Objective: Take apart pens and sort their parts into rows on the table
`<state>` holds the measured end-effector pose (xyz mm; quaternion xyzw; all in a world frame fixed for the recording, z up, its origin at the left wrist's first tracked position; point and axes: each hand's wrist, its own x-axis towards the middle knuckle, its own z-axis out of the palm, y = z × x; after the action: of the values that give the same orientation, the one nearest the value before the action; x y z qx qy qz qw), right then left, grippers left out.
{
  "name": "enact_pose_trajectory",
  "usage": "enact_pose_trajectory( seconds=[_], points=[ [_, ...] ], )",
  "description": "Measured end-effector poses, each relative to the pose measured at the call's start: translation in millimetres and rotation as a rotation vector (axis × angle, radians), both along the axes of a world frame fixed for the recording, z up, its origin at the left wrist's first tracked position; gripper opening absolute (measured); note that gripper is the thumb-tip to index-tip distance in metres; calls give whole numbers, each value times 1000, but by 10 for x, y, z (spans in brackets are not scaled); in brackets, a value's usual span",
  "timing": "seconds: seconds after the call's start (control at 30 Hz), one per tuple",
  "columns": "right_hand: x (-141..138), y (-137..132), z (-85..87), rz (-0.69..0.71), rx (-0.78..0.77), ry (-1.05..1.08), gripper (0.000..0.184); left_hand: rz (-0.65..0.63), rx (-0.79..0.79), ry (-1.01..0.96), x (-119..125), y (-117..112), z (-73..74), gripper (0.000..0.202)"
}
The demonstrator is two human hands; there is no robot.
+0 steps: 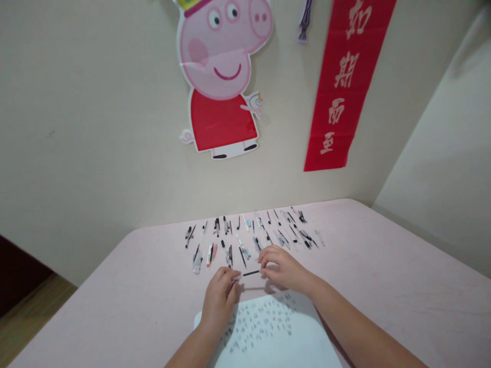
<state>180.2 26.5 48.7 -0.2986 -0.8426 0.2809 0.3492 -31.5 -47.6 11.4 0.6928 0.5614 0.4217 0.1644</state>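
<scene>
Both my hands hold one thin black pen refill [251,273] level above the pink table [383,286]. My left hand [219,299] pinches its left end, where a clear pen part may sit. My right hand [282,267] pinches its right end. Just beyond my hands lie several pens and pen parts [249,235] in two loose rows, black, clear, and one red-and-white. Under my wrists lies a white sheet [268,332] covered in small printed characters.
The table stands against a beige wall [95,128] with a cartoon pig cutout [224,76] and a red banner [345,87] with gold characters. The table's left edge drops to a wooden floor [26,317]. A white surface [452,153] rises at the right.
</scene>
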Motion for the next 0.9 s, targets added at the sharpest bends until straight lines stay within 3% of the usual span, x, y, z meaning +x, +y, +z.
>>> enact_pose_trajectory(
  seconds=[0.27, 0.43, 0.5, 0.73, 0.9],
  points=[
    [-126, -101, -22, 9, 20, 55, 7, -75, 14, -6, 25, -16, 6, 22],
    [-12, 33, -57, -73, 69, 83, 9, -58, 23, -31, 29, -20, -7, 21],
    [115, 170, -124, -179, 120, 71, 14, -50, 28, -29, 31, -18, -9, 21],
    [932, 715, -559, -801, 280, -105, 22, -28, 52, -9, 17, -17, -14, 20],
    [1416, 877, -835, -1043, 271, -371, 33, -32, 49, -26, 23, -9, -48, 20]
  ],
)
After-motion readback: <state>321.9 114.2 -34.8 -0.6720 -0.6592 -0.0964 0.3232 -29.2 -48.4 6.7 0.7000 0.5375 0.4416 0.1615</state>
